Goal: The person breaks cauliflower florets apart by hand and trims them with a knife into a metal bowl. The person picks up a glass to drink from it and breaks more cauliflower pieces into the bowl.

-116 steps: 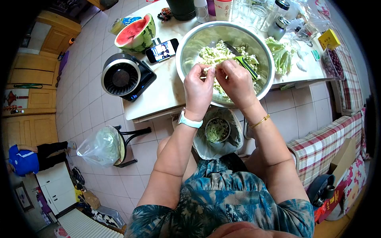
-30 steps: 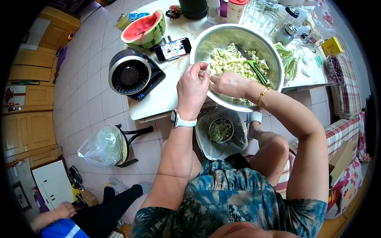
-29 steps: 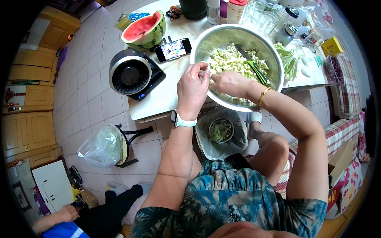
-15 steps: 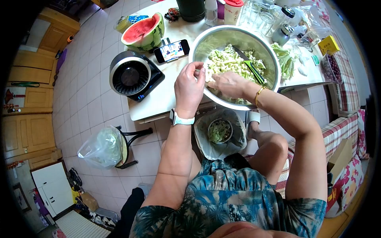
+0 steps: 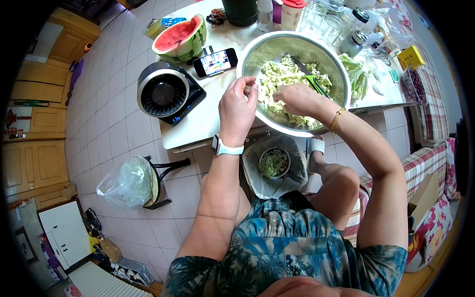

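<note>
A large steel bowl (image 5: 345, 74) holds many small cauliflower florets (image 5: 282, 74). Inside it, a knife with a green and black handle (image 5: 316, 86) leans over the florets. At the bowl's near left rim, my left hand (image 5: 238, 105) is raised with curled fingers, closed on a pale cauliflower piece that the fingers mostly hide. My right hand (image 5: 302, 100) hovers palm down over the florets, its fingers bunched together; whatever they hold is hidden.
Left of the bowl are a phone (image 5: 215, 63), a cut watermelon (image 5: 184, 40) and a black round appliance (image 5: 164, 92). Leafy greens (image 5: 357, 74), glass jars (image 5: 330, 27) and a yellow box (image 5: 410, 58) stand right. Below is a lined bin (image 5: 252, 171); a bagged stool (image 5: 156, 185) is left.
My right hand has moved away from my left hand, to the right over the florets. My left hand has stayed nearly still at the rim.
</note>
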The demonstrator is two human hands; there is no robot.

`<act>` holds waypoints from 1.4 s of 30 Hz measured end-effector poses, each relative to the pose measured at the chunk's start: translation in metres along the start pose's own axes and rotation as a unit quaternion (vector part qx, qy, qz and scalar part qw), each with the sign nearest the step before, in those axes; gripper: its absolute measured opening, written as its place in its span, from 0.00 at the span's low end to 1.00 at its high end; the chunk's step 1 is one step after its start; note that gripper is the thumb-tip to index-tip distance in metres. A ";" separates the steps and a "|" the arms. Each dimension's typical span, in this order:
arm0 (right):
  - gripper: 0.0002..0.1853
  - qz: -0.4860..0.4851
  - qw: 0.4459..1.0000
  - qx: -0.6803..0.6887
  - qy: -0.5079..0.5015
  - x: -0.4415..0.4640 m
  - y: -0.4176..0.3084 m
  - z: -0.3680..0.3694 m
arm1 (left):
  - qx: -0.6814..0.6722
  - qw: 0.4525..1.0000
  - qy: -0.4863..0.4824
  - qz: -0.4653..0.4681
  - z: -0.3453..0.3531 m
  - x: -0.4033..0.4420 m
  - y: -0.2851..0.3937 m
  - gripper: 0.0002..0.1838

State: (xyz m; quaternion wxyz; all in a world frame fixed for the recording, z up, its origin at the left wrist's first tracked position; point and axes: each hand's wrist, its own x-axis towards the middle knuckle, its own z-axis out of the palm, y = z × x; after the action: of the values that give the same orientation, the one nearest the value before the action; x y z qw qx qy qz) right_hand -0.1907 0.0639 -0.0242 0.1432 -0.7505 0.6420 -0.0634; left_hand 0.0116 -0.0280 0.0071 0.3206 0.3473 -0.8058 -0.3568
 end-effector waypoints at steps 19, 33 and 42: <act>0.10 -0.037 0.994 0.013 0.104 0.019 -0.026 -0.036 | 0.073 0.985 0.015 0.156 0.001 0.001 -0.001 0.13; 0.07 0.045 0.915 0.056 0.396 -0.033 -0.056 -0.021 | 0.032 0.986 -0.055 0.154 0.018 -0.009 0.015 0.08; 0.08 0.140 0.846 0.124 0.499 -0.034 -0.042 -0.017 | -0.233 0.971 -0.021 -0.039 0.059 -0.021 0.037 0.08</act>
State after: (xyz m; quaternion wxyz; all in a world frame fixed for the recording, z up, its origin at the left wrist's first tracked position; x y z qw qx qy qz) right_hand -0.1615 0.1010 0.0071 -0.0968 -0.4956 0.7121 -0.4878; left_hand -0.0341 0.0285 -0.0014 0.3620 0.2864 -0.6926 -0.5543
